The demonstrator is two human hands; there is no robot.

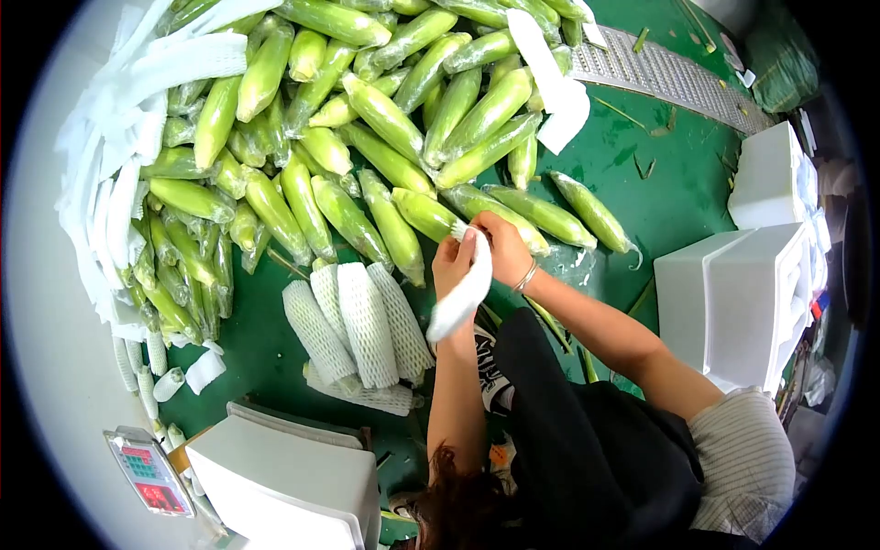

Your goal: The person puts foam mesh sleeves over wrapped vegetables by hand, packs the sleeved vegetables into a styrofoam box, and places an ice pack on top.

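A white foam net sleeve [463, 293] hangs between my hands, its upper mouth at the end of a plastic-wrapped ear of corn [426, 214]. I cannot tell how far the ear is inside it. My left hand [455, 266] is closed round the sleeve from the left. From the right, my right hand [506, 247] pinches the sleeve near its mouth; a bangle is on that wrist. Several sleeved ears of corn [367, 325] lie together on the green floor left of my left forearm. Ahead is a big heap of green, film-wrapped corn [385, 119].
Loose foam sleeves [128, 174] are piled at the left, with another bunch [550, 82] on the heap. White foam boxes stand at lower left [275, 477] and right [733, 293]. A scale display [148, 472] is at lower left. A perforated metal strip [660, 82] crosses the floor behind.
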